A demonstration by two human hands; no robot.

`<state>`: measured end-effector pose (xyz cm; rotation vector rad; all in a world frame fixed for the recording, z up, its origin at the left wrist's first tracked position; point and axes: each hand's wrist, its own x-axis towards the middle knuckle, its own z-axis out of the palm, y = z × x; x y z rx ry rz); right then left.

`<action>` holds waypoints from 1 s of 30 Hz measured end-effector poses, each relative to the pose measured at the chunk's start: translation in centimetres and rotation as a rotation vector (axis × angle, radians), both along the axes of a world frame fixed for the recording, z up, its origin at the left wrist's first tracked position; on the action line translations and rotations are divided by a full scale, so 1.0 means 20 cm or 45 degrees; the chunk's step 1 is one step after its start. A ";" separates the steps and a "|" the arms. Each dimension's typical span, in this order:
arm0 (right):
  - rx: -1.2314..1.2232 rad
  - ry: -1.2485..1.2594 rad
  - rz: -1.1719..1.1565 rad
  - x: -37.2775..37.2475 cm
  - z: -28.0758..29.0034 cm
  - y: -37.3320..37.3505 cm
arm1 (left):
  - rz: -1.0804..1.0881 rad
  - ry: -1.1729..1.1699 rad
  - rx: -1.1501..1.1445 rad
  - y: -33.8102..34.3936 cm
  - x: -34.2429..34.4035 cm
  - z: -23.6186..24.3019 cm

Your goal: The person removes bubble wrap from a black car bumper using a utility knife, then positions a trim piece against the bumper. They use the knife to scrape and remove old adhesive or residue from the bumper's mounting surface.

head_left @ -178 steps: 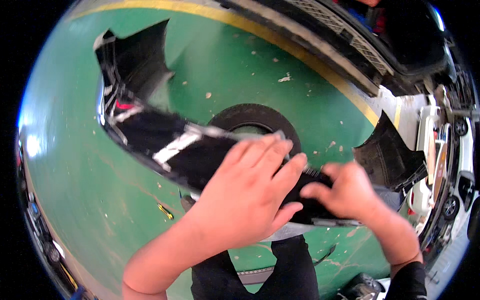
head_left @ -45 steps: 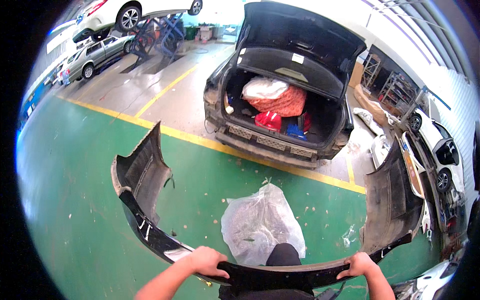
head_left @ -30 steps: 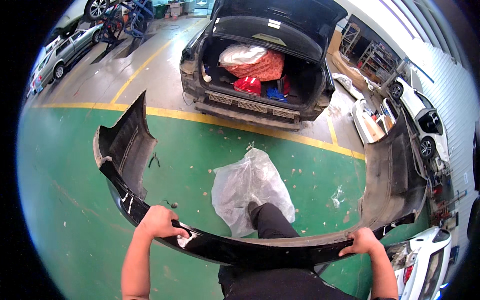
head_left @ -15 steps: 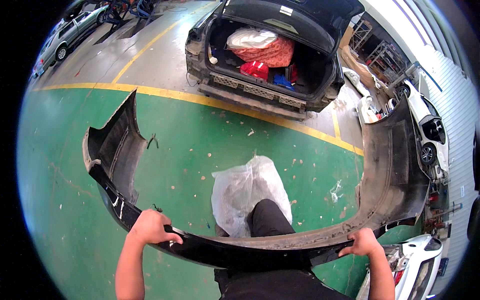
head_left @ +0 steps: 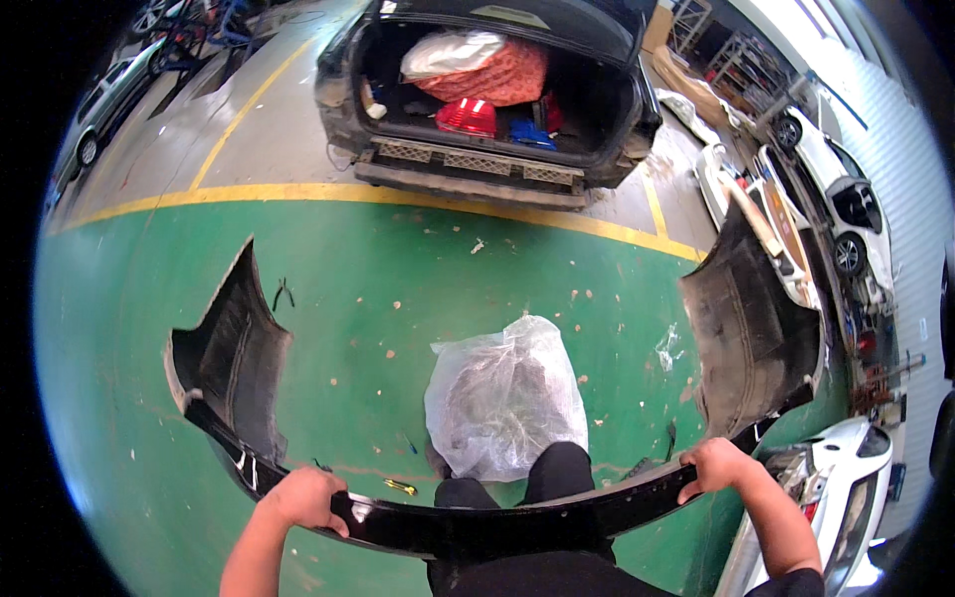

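A long black car bumper [head_left: 517, 527] curves across in front of my body, its two ends pointing away from me and its dusty inner side showing. My left hand [head_left: 306, 499] grips the edge left of the middle, thumb over the near face. On the right side my right hand [head_left: 713, 468] is closed round the same edge. Beyond the bumper's middle a clear plastic sheet [head_left: 507, 398] lies on the green floor, next to my knees. The black car [head_left: 487, 169] stands ahead with its trunk open and its rear bumper off.
Pliers [head_left: 285, 292] lie near the bumper's left end, and a yellow-handled tool [head_left: 401, 487] near my left knee. The trunk holds a red tail light [head_left: 466, 117] and a covered bundle [head_left: 497, 75]. White car parts [head_left: 826, 497] lie at the lower right.
The bumper has tilted, its ends dropping lower in view. Both hands keep their hold. My view has shifted, and both knees and the yellow-handled tool now show behind the bumper.
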<state>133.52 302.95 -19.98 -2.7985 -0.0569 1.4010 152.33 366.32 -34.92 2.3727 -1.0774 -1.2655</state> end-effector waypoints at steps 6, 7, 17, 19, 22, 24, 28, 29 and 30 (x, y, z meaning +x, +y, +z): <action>0.067 0.252 -0.091 0.00 -0.41 -0.34 | -0.063 0.175 0.199 -0.29 -0.05 -0.30; 0.095 0.267 -0.118 -0.02 -0.48 -0.41 | -0.060 0.193 0.231 -0.35 -0.05 -0.34; 0.266 0.268 -0.145 -0.07 -0.97 -1.08 | -0.097 0.019 0.440 -1.06 0.03 -0.30; 0.294 0.175 -0.158 -0.11 -1.09 -1.20 | -0.054 -0.074 0.456 -1.16 -0.04 -0.30; 0.298 0.060 -0.173 -0.14 -1.28 -1.37 | 0.032 -0.175 0.479 -1.29 -0.16 -0.39; 0.222 0.033 -0.091 -0.22 -1.45 -1.40 | 0.068 -0.217 0.552 -1.37 -0.23 -0.47; 0.238 -0.516 -0.056 -0.52 -1.97 -1.42 | 0.097 -0.619 0.252 -1.32 -0.49 -0.99; 0.260 -0.664 -0.081 -0.56 -2.13 -1.39 | 0.113 -0.692 0.194 -1.30 -0.54 -1.14; 0.213 -0.737 -0.074 -0.58 -2.28 -1.39 | 0.126 -0.765 0.137 -1.27 -0.57 -1.30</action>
